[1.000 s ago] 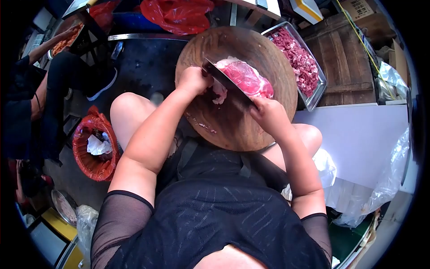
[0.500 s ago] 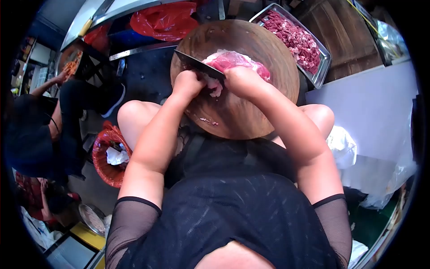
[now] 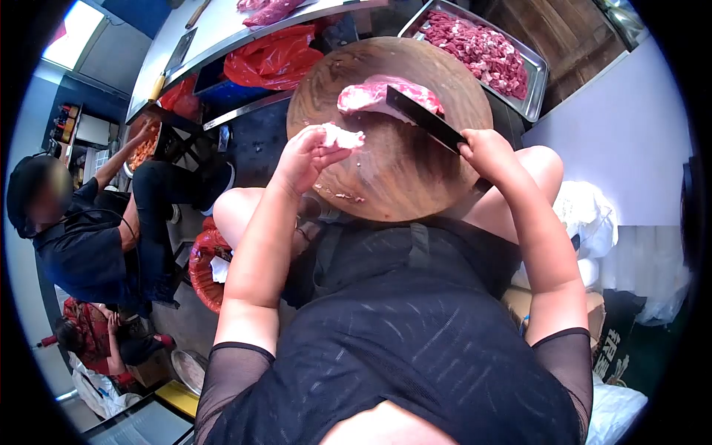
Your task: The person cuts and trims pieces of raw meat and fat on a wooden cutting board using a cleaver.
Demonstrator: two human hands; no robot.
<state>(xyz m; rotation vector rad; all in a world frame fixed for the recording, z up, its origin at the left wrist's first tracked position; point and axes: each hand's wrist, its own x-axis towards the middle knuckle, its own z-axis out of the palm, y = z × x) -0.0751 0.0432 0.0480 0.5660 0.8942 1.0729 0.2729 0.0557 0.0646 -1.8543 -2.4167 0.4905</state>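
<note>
The left hand (image 3: 308, 157), beside the cleaver half a second ago, has drawn away to the left edge of the round board (image 3: 404, 182), fingers pointing right and pinching a pale scrap (image 3: 345, 136). The meat (image 3: 371, 96) lies on the board's far half. The cleaver (image 3: 421, 116) has shifted right and slants across the meat's right end, the right hand (image 3: 486, 153) wrapped around its handle, forearm angled inward.

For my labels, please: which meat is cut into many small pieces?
The meat in the metal tray: a heap of small bits, unlike the large piece on the round block.
</note>
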